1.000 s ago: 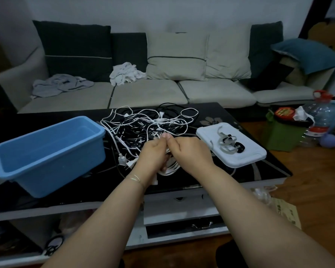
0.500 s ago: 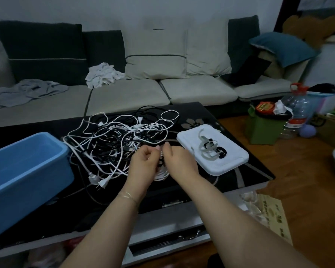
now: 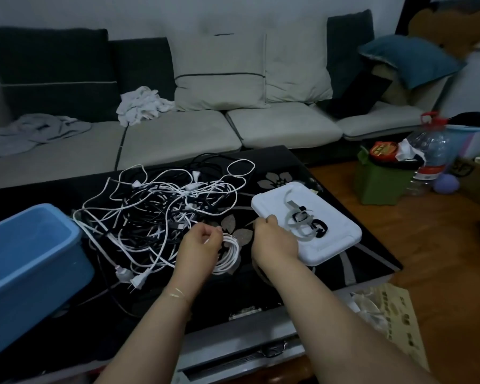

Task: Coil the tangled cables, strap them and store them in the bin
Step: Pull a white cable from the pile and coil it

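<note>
On the far left I have the blue bin [image 3: 25, 261] sitting on the black glass table [image 3: 344, 217], open side up, its right wall just beside the mess. Next to it is the tangle of cables [image 3: 161, 212], white and black leads looped over one another across the middle of the table, with two white plugs [image 3: 130, 278] lying at its near edge, prongs toward me. Coming right, my left hand [image 3: 200, 245] is at the near right edge of that tangle, fingers curled and pinching a coiled white cable [image 3: 227, 253]; the coil lies against the tabletop just right of the palm, its loops stacked neatly together. A thin bracelet [image 3: 176, 293] shows on that wrist. Further right, my right hand [image 3: 275, 242] sits apart from the left, fingers clenched at the near left corner of the white tray [image 3: 330, 245]; I can't tell whether they pinch anything, since the knuckles hide the tips. On the tray lie the straps [image 3: 302, 220], grey and black bands curled loosely, just past my knuckles. Behind it all runs the sofa [image 3: 178, 134], and on the wooden floor at the far right stands a green box [image 3: 380, 184].
</note>
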Demonstrator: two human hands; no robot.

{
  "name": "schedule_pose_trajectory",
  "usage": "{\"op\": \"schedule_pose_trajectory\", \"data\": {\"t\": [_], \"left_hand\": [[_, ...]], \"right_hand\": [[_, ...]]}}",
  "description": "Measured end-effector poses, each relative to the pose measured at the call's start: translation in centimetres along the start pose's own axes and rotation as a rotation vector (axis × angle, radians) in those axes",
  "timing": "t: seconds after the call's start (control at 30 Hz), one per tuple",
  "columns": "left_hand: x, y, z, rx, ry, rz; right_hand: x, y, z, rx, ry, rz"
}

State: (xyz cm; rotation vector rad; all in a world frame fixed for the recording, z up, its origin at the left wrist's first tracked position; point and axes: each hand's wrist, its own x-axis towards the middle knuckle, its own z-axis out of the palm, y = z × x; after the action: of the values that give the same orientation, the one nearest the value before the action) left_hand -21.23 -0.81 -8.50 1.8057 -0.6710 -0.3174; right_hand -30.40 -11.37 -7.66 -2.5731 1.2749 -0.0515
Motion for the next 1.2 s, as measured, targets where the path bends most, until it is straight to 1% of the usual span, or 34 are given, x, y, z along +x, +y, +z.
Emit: {"op": "schedule_pose_trajectory", "data": {"t": [0.13,0.4,0.5,0.6,0.7,0.73,0.8,0.9,0.93,1.07,1.2], "left_hand": [[0.3,-0.1,-0.6,-0.052,-0.012,-0.009],[0.1,0.1,-2.2,-0.068,-0.04,0.018],[-0.1,0.1,-2.8,-0.039,-0.017,0.028],[0.0,0.0,-3.6,-0.004,0.04,0.038],[0.6,-0.4,-4.3,-0.03,0.097,0.029],[0.8,-0.5,-4.6,-0.028,0.11,0.021],[1.0,-0.6,-5.0,-0.001,0.121,0.012],[0.9,-0.6,-5.2,0.076,0.111,0.013],[0.9,-0.6,-5.3,0.095,0.108,0.015],[0.7,-0.2,-5.5,0.063,0.092,0.018],[0.4,-0.3,-5.8,-0.101,0.051,-0.037]], "right_hand": [[0.9,0.1,1.4,-0.015,0.085,0.028],[1.9,0.0,2.8,0.042,0.128,0.117],[2.1,-0.4,2.4,0.089,0.127,0.143],[2.0,-1.8,1.3,0.239,0.16,0.068],[1.0,-3.9,-0.1,0.552,0.261,-0.078],[0.2,-4.6,-0.6,0.648,0.263,-0.127],[-1.3,-5.8,-1.4,0.867,0.197,-0.203],[-2.8,-7.0,-1.9,1.276,-0.001,-0.238],[-2.9,-7.3,-1.7,1.353,-0.057,-0.238],[-3.6,-8.1,-0.5,1.458,-0.208,-0.199],[-3.6,-8.4,-0.3,1.433,-0.239,-0.205]]}}
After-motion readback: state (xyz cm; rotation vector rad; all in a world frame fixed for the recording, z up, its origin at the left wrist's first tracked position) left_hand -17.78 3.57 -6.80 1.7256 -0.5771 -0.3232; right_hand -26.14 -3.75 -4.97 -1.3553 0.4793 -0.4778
